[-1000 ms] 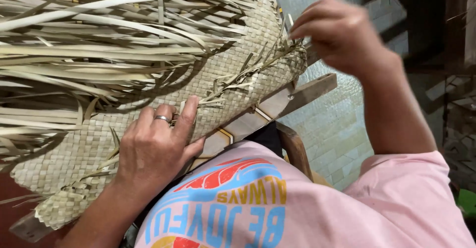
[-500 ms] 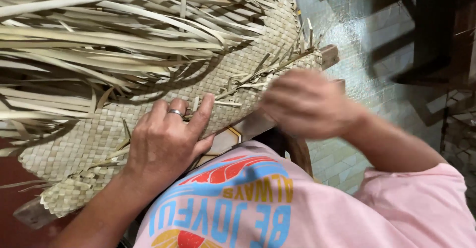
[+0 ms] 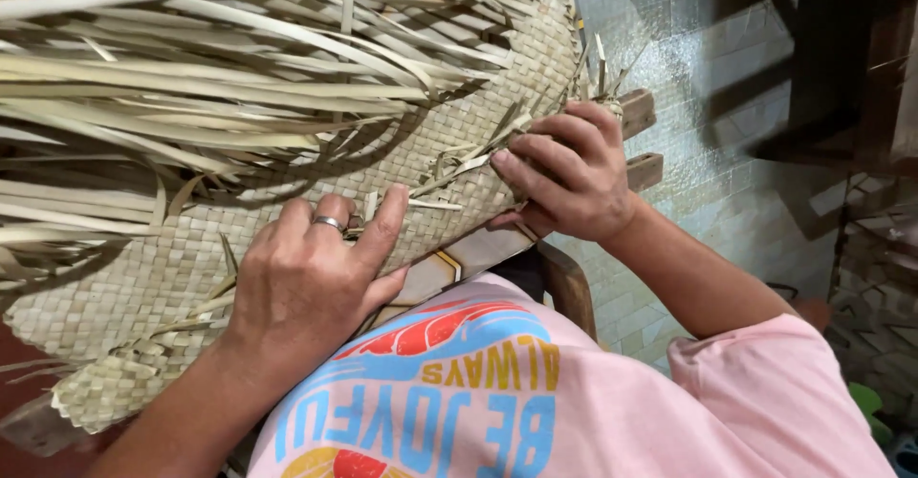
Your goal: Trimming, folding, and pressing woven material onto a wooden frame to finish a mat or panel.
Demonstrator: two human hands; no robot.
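A: Obs. 1, head view. Woven palm-leaf mat [image 3: 287,201] lies across the person's lap and over a wooden frame [image 3: 636,139], running from the lower left up to the upper right. Finished checker weave along the near edge; long loose leaf strips [image 3: 191,86] fan out over the upper left.

B: Left hand [image 3: 306,287]?

A: Palm down, flat on the woven part near the mat's near edge. Fingers spread and extended, pressing the weave. It grips nothing that I can see. A silver ring [image 3: 329,223] sits on one finger.

B: Right hand [image 3: 564,177]?

A: At the mat's right end, just beside the frame's two bar ends. Fingers curled over the near edge of the weave, half closed. Short strip ends [image 3: 459,167] stick out at the fingertips; whether it pinches one or only presses on them, I cannot tell.

B: Spacing between hands?

A: Apart, both on the same near edge, woven surface between them.

B: Surroundings?

A: Pink printed shirt [image 3: 574,411] at the bottom. A light panel with dark lines [image 3: 459,263] shows under the mat's near edge, between the hands. Pale tiled floor [image 3: 708,182] to the right, dark furniture [image 3: 822,76] in the upper right corner.
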